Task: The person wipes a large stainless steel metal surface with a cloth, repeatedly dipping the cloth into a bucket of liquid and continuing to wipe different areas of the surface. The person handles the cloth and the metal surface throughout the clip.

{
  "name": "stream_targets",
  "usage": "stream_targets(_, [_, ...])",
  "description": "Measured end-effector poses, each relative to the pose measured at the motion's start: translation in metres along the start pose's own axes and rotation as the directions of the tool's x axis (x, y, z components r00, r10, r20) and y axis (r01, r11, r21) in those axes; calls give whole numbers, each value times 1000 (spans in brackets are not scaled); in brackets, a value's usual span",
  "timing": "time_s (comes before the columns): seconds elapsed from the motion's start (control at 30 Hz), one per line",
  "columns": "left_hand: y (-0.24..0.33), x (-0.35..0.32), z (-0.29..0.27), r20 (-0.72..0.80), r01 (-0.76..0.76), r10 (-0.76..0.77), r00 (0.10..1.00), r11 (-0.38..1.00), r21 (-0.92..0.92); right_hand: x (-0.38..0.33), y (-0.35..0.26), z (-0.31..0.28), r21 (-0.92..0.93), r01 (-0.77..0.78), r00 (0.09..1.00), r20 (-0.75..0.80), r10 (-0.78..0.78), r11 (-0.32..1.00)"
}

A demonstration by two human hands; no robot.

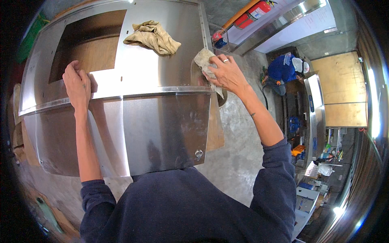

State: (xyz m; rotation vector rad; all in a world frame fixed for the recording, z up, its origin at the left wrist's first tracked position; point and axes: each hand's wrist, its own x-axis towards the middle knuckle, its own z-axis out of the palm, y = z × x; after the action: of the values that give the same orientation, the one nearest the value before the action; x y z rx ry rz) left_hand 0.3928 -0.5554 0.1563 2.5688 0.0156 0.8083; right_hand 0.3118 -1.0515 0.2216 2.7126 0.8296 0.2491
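Observation:
A large stainless steel cabinet (162,77) with a rectangular opening in its top stands in front of me. My right hand (227,73) wears a ring and is closed on a pale, greyish cleaning rag (204,60). It presses this rag against the cabinet's right edge, and a corner of cloth hangs over the side. Holding nothing, my left hand (78,85) rests by the near rim of the opening, fingers loosely bent and apart. A second rag (154,38), yellowish and crumpled, lies on the steel top between the opening and the right edge.
A metal ring fitting (199,154) sits low on the cabinet's front panel. At the back right hangs a red fire extinguisher (253,15). A person in blue (283,67) with a white cap bends over beside a long steel panel (315,109). Tools and parts crowd the right side.

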Motion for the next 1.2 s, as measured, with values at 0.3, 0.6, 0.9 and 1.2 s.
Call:
stream_targets(0.3, [-4,-1,-2,6,-23,22,1000,1000,15,5,-12,5,138,-157,987,3,158,978])
stream_targets(0.6, [1,-1,-1,18,-21,21,1000,1000,22,-23,-30,-36,156,-55,981,194,24,986])
stream_targets(0.9, [6,-1,-3,10,22,-22,1000,1000,20,-16,-77,-54,-30,-244,930,278,242,969])
stream_targets(1.2, [7,-2,0,23,120,-123,992,989,83,-1,-104,-31,204,-606,795,133,592,769])
